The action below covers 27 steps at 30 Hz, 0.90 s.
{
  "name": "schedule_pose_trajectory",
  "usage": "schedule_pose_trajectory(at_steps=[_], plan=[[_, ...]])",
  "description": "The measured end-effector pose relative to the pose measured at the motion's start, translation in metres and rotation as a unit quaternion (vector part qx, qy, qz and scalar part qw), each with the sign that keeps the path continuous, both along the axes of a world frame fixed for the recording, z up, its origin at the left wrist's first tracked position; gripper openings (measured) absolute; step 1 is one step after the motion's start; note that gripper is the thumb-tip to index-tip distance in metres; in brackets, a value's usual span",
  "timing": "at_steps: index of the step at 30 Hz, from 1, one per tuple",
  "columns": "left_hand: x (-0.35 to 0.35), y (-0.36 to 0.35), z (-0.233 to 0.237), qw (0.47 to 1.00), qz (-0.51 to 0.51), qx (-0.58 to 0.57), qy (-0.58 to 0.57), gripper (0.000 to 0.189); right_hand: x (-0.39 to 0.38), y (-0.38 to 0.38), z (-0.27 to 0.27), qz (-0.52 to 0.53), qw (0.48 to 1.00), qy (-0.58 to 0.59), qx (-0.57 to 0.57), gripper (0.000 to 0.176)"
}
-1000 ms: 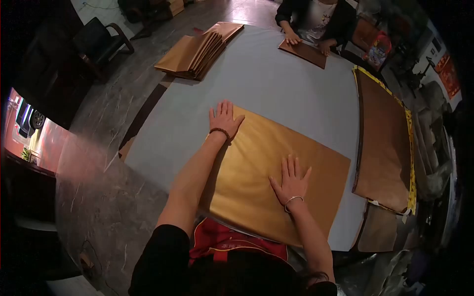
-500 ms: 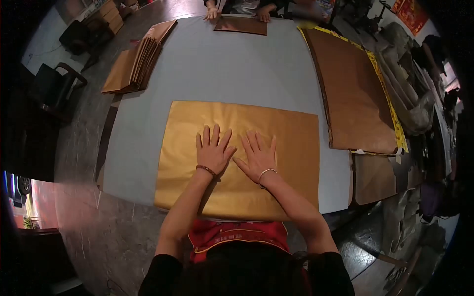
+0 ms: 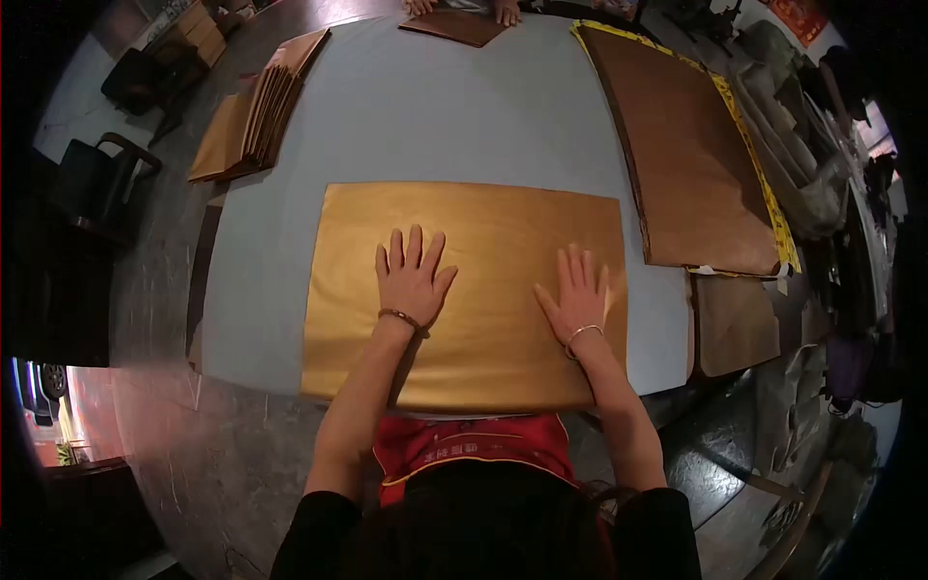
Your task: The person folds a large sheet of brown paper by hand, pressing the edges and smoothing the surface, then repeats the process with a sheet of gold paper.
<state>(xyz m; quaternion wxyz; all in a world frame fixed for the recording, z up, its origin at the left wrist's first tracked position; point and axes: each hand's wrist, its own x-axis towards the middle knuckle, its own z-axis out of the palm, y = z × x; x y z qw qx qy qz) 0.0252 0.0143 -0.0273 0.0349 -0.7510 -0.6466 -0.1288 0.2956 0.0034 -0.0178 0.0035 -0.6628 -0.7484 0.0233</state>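
A gold-coloured sheet (image 3: 483, 329), with a smooth sheen and faint creases, lies at the near edge of the table. My left hand (image 3: 410, 282) rests flat on its left-centre part with the fingers spread. Near the sheet's right edge, my right hand (image 3: 578, 298) is also laid flat, its fingers stretched out. Neither hand grips anything. The sheet's near edge reaches the table's front edge, just before the red apron (image 3: 474, 447).
The table (image 3: 464, 116) has a grey-blue cover. Folded brown-gold sheets (image 3: 261, 121) are piled at the far left. On the right lies a stack of large brown sheets (image 3: 686, 155) with yellow wrapping. Across the table, another person's hands (image 3: 507, 12) are by a brown folded piece (image 3: 454, 27).
My right hand has slid rightward over the gold sheet, away from my left hand, which stays in about the same place. Creases around the hands look flatter. The piece across the table has turned.
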Motion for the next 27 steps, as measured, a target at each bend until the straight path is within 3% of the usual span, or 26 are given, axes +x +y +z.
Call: schedule_pose_trajectory(at_steps=[1,3,8,10,12,14,16,17,19,20,21,22,23,27], plan=[[0.0,0.001,-0.001,0.999,-0.005,0.036,-0.005,0.056,0.017,-0.007,0.001,-0.006,1.0,-0.002,0.0,0.073],[0.0,0.0,-0.001,1.0,-0.005,0.03,-0.007,0.055,0.049,-0.024,0.003,-0.121,0.991,0.05,-0.021,0.073],[-0.001,0.001,-0.003,1.0,-0.005,0.015,0.011,0.056,0.077,-0.045,-0.002,-0.175,0.982,0.072,0.006,0.074],[-0.001,0.001,-0.005,1.0,-0.007,0.019,0.01,0.056,0.049,-0.027,0.006,-0.137,0.988,0.054,0.036,0.073],[0.0,0.001,0.0,1.0,-0.004,0.006,0.003,0.056,-0.007,0.009,0.02,-0.022,0.997,0.053,0.052,0.072],[0.001,0.001,0.0,1.0,0.003,-0.003,0.001,0.057,-0.077,0.038,0.043,0.085,0.99,0.113,-0.016,0.07],[-0.002,0.001,0.0,1.0,0.002,-0.022,0.007,0.058,-0.134,0.07,-0.001,0.159,0.98,0.117,0.037,0.069],[-0.004,0.002,-0.004,0.999,0.003,-0.022,0.027,0.059,-0.154,0.078,0.004,0.166,0.978,0.117,0.043,0.069],[-0.003,0.001,0.002,0.998,0.017,-0.014,0.051,0.06,-0.178,0.085,0.015,0.162,0.972,0.157,-0.066,0.066],[-0.001,0.002,0.009,0.998,0.021,-0.057,0.031,0.059,-0.174,0.089,0.021,0.185,0.977,0.09,-0.06,0.063],[0.0,0.002,0.013,0.995,0.023,-0.1,0.009,0.058,-0.165,0.095,0.019,0.184,0.976,0.099,-0.051,0.063],[0.0,0.0,0.009,0.999,0.013,-0.049,-0.017,0.059,-0.151,0.103,0.012,0.182,0.976,0.108,-0.043,0.062],[0.001,0.003,0.01,0.999,0.009,-0.044,-0.018,0.059,-0.132,0.11,0.003,0.157,0.986,0.05,-0.013,0.064],[0.001,-0.001,0.01,0.999,0.009,-0.043,-0.017,0.059,-0.024,0.12,0.007,0.01,0.999,0.042,-0.026,0.069]])
